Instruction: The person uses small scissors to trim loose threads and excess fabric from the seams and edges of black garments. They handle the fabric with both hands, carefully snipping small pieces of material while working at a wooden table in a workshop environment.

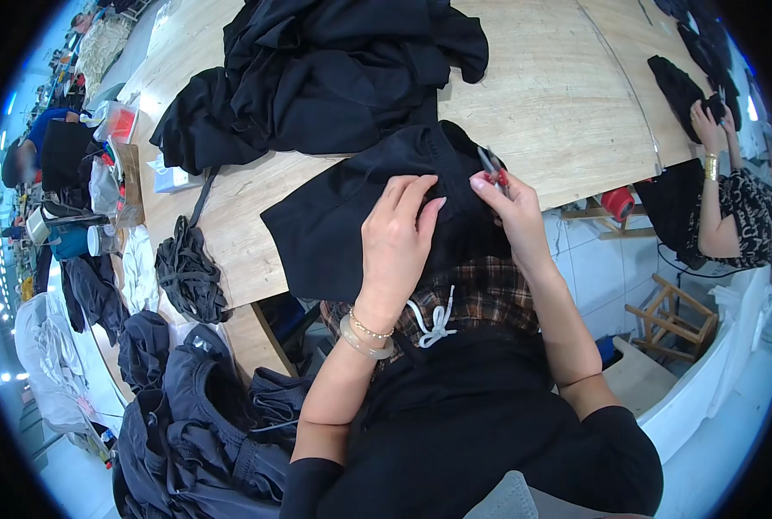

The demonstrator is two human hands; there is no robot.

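A black garment [317, 216] with a gathered waistband, shaped like shorts, lies over the table's near edge and hangs toward my lap. My left hand [396, 227] rests on it by the waistband, fingers curled and thumb bent in, gripping the cloth. A small pair of thread snips [491, 164] with red on the handles is in my right hand [517, 212]. Its blades point up and left beside the waistband's right end. The right hand's lower fingers are partly hidden, so I cannot tell whether they also hold cloth.
A large heap of black cloth [317, 86] covers the far table [542, 95]. Bundled black straps [189, 272] lie to the left, and dark garments [204, 415] are piled at lower left. At right, another person's hands [710, 125] handle black cloth near a wooden stool [676, 320].
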